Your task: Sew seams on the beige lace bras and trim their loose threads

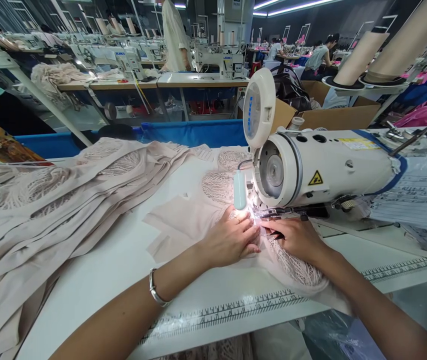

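Note:
A pale pink garment piece with lace panels (219, 187) lies under the head of a white sewing machine (322, 162). My left hand (232, 237) rests palm down on it, left of the lit needle area, fingers laid out and slightly apart. On the right, my right hand (296, 237) has its fingers closed on the fabric edge close to the presser foot. A small dark object (276, 235) shows beneath those fingers; its kind is unclear. Bunched lace (298, 267) hangs toward me below the right hand. The needle tip is lost in glare.
Stacked pink lace pieces (97, 185) cover the table's left side. A printed ruler (228, 314) runs along the front edge. Thread cones (361, 57) and paper sheets (412, 195) are at right. Beyond a blue cloth trough (194, 134), a person (174, 37) stands near other machines.

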Motion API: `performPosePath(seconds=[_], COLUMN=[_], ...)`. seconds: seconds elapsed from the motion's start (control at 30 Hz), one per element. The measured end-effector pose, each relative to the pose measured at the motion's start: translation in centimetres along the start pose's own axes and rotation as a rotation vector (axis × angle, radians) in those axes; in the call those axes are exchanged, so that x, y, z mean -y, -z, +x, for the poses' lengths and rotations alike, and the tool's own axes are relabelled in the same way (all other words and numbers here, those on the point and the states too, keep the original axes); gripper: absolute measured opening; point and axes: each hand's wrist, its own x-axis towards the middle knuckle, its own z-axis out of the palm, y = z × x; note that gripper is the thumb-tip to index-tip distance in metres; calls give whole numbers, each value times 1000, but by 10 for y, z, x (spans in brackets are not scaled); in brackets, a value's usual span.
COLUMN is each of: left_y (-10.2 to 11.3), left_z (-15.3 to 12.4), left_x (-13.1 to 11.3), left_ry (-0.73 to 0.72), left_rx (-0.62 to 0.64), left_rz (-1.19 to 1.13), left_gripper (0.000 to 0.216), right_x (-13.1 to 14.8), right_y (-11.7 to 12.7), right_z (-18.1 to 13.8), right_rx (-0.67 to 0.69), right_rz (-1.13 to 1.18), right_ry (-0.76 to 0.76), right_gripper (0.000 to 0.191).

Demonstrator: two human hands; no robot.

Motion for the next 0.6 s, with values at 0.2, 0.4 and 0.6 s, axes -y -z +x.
performPosePath(seconds=[0.2, 0.4, 0.6], left_y=[1, 4, 3], left_z=[0, 0, 0], left_x=[1, 2, 0], left_ry=[6, 18, 26], left_rx=[-11, 24, 22], left_rz=[-17, -53, -71], left_gripper=[47, 52, 50], right_x=[-3, -7, -11], right_y=[4, 2, 6], right_z=[3, 2, 1], right_rx=[37, 5, 51], right_rz=[14, -38, -98], right_ry=[18, 1, -16], right_gripper=[67, 64, 60])
